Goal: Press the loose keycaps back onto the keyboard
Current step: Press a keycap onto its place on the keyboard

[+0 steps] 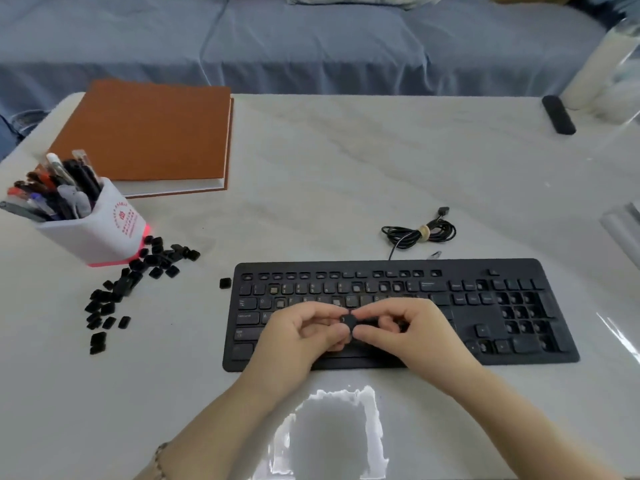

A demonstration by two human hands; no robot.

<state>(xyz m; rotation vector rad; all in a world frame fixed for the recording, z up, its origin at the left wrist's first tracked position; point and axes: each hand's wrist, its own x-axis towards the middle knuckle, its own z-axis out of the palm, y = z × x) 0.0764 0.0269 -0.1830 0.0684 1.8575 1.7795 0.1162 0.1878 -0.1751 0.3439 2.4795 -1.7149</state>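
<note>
Pinched a single black keycap [348,320] between the left hand [304,332] and the right hand [408,332], thumb and forefinger of each closed on opposite sides of it, remaining fingers curled inward. Held it over the middle letter rows of the black keyboard [519,344]; touching the sockets beneath or raised clear of them, impossible to tell. Worked at a pale, marble-patterned table [346,168], with the keyboard lying flat near the front edge, right of centre. Showed bare sockets across the function row, the number pad and parts of the letter rows, with printed caps seated among them. Shared the table with a scattered heap of loose keycaps [131,282], well to the left of the keyboard, strung from the foot of a white and pink pen holder [100,233] down toward the near edge. Counted one stray keycap [225,283] apart from the heap, just beside the keyboard's upper left corner. Had the cable [419,232] coiled and tied just behind the keyboard's top edge. Included, beyond the pen holder, a closed brown notebook [149,133], and at the far right corner a small black bar-shaped object [558,114], too blurred to identify. Wore a thin bracelet [159,459] on the left wrist. Backed by blue fabric [311,39] beyond the table's far edge.
</note>
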